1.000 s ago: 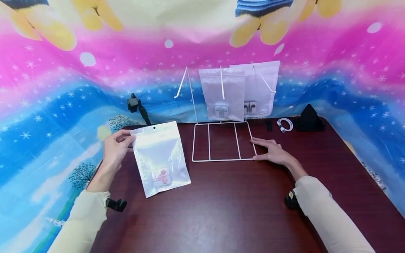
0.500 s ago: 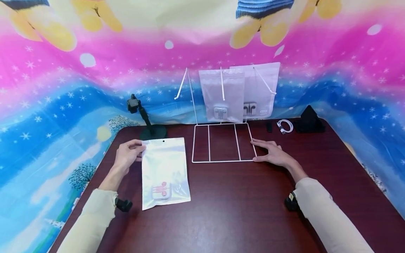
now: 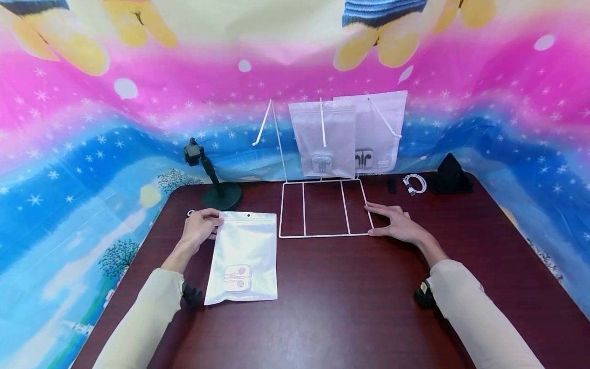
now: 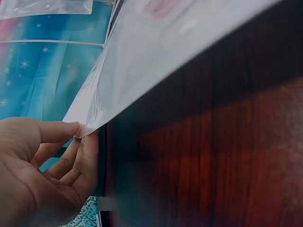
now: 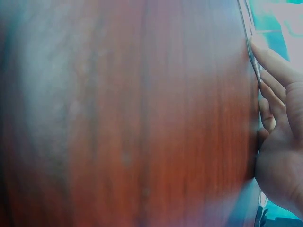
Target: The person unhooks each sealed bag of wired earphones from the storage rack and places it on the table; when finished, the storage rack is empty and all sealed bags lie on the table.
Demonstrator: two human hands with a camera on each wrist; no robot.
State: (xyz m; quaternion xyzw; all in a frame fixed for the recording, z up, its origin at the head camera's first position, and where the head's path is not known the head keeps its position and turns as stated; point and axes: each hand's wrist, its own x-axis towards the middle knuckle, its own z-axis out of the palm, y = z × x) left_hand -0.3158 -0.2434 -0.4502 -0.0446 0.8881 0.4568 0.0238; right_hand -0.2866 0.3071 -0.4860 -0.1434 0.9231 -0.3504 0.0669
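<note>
Pouch [image 3: 243, 256] is flat on the table [image 3: 322, 307], just left of the white wire rack [image 3: 322, 207], its right edge close to the rack's front-left corner but not touching as far as I can tell. It's a shiny white zip bag with a hang hole at the top and pink earbuds [image 3: 237, 277] showing through the lower part.

Left hand [image 3: 200, 225] is at the pouch's top-left corner, thumb and fingers pinching it. In the left wrist view you can see that corner [image 4: 85, 130] caught at the fingertips [image 4: 71, 126], with the rest of the bag stretching away over the dark wood.

Right hand [image 3: 398, 223] is on the other side of the rack, fingers straight and spread a bit, lying flat on the table with the fingertips touching the base's right wire. The right wrist view shows the same thing, fingers [image 5: 274, 61] laid along the wire, not curled round it.

On the rack's upright part, two frosted bags [image 3: 345, 136] hang side by side, overlapping a little, each with earphones inside. Left of the rack there's a small black stand [image 3: 216, 184] on a round base. Right of the rack, near the table's back edge, a coiled white cable [image 3: 415, 183] and a black wedge thing [image 3: 449, 174].
</note>
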